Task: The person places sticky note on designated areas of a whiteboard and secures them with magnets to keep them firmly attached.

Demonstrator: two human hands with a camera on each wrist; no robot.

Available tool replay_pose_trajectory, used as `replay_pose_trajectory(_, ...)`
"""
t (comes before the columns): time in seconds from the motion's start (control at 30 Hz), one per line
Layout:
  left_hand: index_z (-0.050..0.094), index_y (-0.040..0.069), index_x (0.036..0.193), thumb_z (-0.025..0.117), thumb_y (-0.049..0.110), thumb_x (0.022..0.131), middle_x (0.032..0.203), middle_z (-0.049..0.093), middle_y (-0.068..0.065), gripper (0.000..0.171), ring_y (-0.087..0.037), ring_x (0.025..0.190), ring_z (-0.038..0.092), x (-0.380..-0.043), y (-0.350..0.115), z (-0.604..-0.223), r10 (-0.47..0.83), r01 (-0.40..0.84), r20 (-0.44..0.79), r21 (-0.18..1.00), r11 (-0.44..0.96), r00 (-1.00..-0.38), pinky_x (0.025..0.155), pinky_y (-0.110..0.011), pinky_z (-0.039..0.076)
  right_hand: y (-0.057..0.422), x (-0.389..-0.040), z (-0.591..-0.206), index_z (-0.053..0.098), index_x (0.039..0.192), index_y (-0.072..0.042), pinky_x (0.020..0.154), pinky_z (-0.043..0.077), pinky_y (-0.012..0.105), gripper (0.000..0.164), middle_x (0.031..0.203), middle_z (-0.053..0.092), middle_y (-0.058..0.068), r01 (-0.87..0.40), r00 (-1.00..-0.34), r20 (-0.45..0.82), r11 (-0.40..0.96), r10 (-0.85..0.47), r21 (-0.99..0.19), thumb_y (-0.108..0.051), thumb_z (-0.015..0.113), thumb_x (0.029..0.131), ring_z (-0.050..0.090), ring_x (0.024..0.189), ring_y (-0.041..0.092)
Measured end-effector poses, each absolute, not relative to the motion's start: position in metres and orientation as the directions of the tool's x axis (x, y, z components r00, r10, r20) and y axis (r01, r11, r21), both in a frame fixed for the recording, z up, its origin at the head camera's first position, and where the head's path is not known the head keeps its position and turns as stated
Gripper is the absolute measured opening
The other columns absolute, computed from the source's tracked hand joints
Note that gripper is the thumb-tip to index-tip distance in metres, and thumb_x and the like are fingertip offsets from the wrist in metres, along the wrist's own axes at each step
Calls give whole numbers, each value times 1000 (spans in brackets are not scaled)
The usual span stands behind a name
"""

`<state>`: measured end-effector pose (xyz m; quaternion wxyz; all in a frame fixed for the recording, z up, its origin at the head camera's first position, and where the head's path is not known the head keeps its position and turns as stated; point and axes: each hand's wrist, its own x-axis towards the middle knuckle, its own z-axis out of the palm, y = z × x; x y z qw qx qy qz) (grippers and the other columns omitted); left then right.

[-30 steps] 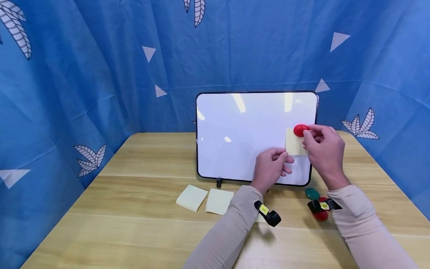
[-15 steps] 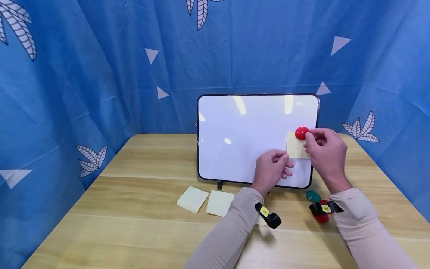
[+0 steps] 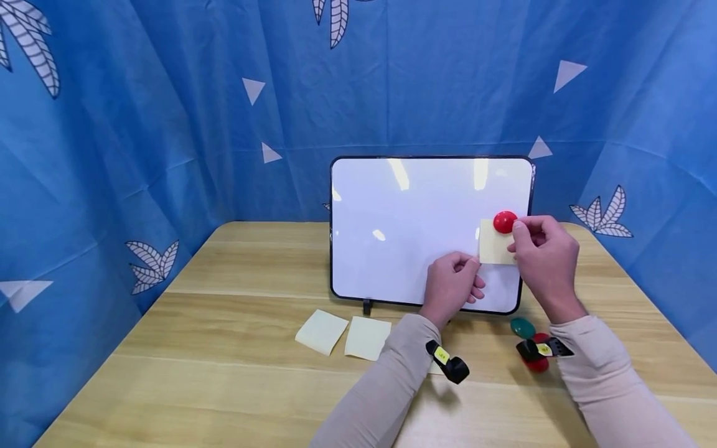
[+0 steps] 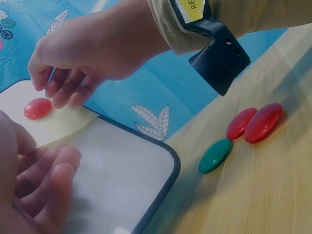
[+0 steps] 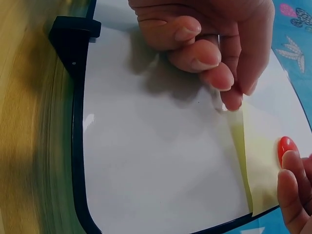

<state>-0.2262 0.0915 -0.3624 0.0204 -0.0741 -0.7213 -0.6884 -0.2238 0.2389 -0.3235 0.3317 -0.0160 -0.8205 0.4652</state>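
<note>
A red magnet [image 3: 505, 222] sits over the upper part of a pale yellow sticky note [image 3: 494, 244] on the right side of the whiteboard [image 3: 400, 230]. My right hand [image 3: 546, 252] has its thumb and fingertips at the magnet's right edge, and most of the magnet shows. My left hand [image 3: 450, 283] is at the note's lower left corner, where thumb and index finger pinch it in the right wrist view. The note's left edge [image 5: 239, 146] stands slightly off the board there. The left hand's other fingers are loosely bent before the board.
More sticky notes lie on the wooden table [image 3: 224, 386], one [image 3: 322, 331] beside another [image 3: 367, 338], with a third partly under the left forearm. A green magnet [image 4: 215, 156] and two red magnets [image 4: 263, 123] lie below the right wrist. Blue curtain [image 3: 448, 74] hangs behind.
My right thumb has drawn slightly right across the magnet to its edge. My left fingertips overlap the note less than before. The head view has shifted a little.
</note>
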Motion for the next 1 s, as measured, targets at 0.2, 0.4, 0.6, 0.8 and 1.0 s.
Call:
replay_pose_trajectory(0.2,71,12,84,60,24,99,62,66,0,22,-15,50,64,-226,89,-365,80,154,151,987,38,-985,48,-27,53,239,-224,-323,68,117,-8,59,47,14,37,96,69,6,-291,-776,545,587,317,-755,-39,57,100,62,67,2)
replay_pose_trajectory(0.4,71,12,83,61,23,99,62,66,1,22,-14,51,63,-223,85,-371,96,140,134,988,59,-986,48,-26,53,239,-220,-329,68,113,-6,60,48,14,35,88,67,5,-286,-784,541,597,304,-750,-36,56,101,62,64,5)
replay_pose_trajectory(0.6,71,11,81,63,21,97,61,66,3,21,-13,52,64,-220,81,-373,123,148,135,983,110,-983,50,-24,51,239,-217,-333,69,110,-5,62,48,14,33,86,66,6,-290,-792,539,598,288,-747,-34,56,101,62,63,6)
replay_pose_trajectory(0.8,72,8,80,64,17,95,60,65,4,19,-12,51,64,-214,74,-373,177,148,119,976,158,-977,53,-23,51,242,-209,-337,69,108,-6,59,48,15,32,84,67,8,-273,-817,515,612,261,-742,-36,57,100,63,61,5)
replay_pose_trajectory(1.0,72,6,82,64,15,95,61,66,4,19,-17,54,66,-209,62,-374,250,196,148,965,176,-957,56,-22,52,248,-197,-341,68,110,-6,60,49,15,31,85,69,13,-254,-854,477,633,209,-731,-35,58,101,64,64,7)
